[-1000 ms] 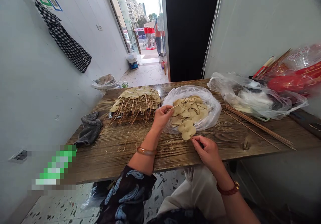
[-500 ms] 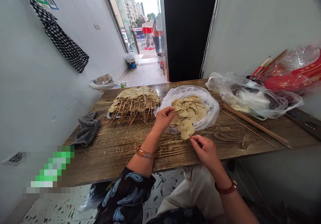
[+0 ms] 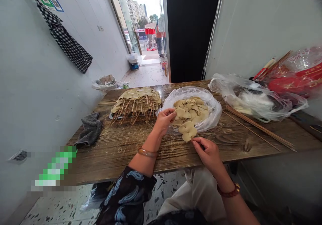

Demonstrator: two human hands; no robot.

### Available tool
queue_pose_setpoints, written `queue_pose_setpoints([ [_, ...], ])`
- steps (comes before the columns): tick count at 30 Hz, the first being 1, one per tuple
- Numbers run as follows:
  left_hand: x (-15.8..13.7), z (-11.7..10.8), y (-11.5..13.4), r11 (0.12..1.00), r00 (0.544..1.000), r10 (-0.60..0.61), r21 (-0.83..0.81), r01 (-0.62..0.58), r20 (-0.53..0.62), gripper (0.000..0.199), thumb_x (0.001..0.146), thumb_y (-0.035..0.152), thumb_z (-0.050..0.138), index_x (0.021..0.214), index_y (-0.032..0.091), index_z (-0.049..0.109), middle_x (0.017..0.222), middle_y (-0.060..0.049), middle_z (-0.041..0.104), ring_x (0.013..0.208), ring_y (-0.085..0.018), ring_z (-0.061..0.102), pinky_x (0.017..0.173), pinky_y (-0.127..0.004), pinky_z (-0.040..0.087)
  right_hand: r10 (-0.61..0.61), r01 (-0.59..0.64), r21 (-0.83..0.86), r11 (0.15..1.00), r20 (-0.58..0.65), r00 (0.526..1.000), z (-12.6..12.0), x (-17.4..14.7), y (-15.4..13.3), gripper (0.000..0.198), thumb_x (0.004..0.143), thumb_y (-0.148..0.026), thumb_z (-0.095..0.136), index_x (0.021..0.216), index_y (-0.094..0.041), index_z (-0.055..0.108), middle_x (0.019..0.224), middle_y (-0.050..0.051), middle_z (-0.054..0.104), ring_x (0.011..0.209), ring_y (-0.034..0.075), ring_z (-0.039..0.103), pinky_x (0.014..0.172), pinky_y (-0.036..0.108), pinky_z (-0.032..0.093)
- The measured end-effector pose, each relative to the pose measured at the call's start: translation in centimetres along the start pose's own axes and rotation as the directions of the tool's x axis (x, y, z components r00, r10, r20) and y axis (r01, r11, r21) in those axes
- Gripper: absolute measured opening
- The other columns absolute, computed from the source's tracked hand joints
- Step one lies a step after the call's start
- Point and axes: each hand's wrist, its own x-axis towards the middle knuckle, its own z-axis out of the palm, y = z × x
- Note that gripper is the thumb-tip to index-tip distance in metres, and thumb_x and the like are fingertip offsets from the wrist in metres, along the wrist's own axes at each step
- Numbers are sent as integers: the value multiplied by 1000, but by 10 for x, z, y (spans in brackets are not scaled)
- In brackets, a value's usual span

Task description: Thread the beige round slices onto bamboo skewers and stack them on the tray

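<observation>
My left hand [image 3: 166,118] pinches a thin, round, pale-yellow potato slice [image 3: 179,113] at its edge, over a white plastic bag [image 3: 215,117]. Many loose potato slices [image 3: 195,110] lie in that bag. At the bag's near edge, my right hand [image 3: 206,150] grips the lower end of a bamboo skewer [image 3: 192,139]. Several potato slices [image 3: 188,131] are threaded on this skewer; most of its shaft is hidden by them and my fingers. Left of the bag, a heap of filled potato skewers [image 3: 137,100] rests on a tray, with their sticks pointing towards me.
Bare bamboo skewers [image 3: 260,127] lie on the wooden table [image 3: 120,161] to the right, below a clear plastic bag [image 3: 254,99] and red packaging [image 3: 294,80]. A grey cloth [image 3: 90,130] lies at the left. A dark flat object [image 3: 305,124] sits at the right edge.
The slice in my left hand has turned from nearly edge-on to showing its flat face. My right hand keeps its grip on the skewer. The whole view has shifted slightly.
</observation>
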Motion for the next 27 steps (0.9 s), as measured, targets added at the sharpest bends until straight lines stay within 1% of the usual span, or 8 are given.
queue_pose_setpoints([
  [4,0,0,0,989,997,-82,-122,83,7,33,52,28,81,77,11,67,59,1,59,46,-4,45,44,-17,32,-10,10,17,1000,-4,1000,0,0,-1,21,90,-29,49,84,-19,66,80,3,70,74,17,63,68,25,45],
  [9,0,1,-1,960,988,-155,-235,153,11,31,51,24,81,75,11,66,62,1,60,51,-6,50,42,-18,34,-15,16,26,1000,-12,1000,0,0,-3,21,90,-28,49,86,-19,67,80,3,70,73,16,63,68,25,46],
  [12,0,2,-3,947,980,-195,-256,197,32,29,51,22,81,72,11,64,62,1,59,51,-7,49,41,-18,33,-18,18,29,999,-10,1000,0,0,-4,20,90,-28,49,86,-19,67,81,3,70,74,16,64,69,25,46],
  [16,-3,4,-5,949,973,-219,-219,229,69,29,51,23,81,72,12,63,58,2,55,48,-6,46,39,-18,32,-12,13,31,999,-17,1000,0,0,-4,20,90,-28,50,87,-19,67,82,3,70,74,16,64,69,26,47],
  [18,-4,6,-5,961,978,-195,-188,205,70,29,53,25,80,71,12,63,57,2,54,47,-6,46,40,-18,32,-12,13,23,1000,-23,1000,0,0,-3,20,90,-29,49,87,-19,67,81,3,70,74,16,64,69,25,47],
  [22,-7,9,-3,994,998,-60,-88,63,29,26,58,28,77,74,12,64,54,4,52,45,-4,42,41,-17,32,-9,9,6,1000,-25,1000,0,0,-2,21,90,-29,49,86,-19,67,83,3,70,75,16,64,68,25,46],
  [27,-6,10,-3,995,997,80,55,-81,18,23,64,29,71,77,12,66,55,3,54,48,-6,43,45,-19,35,16,-16,-15,1000,-22,1000,0,1,-2,22,90,-30,49,84,-19,67,78,2,69,71,16,62,66,24,45],
])
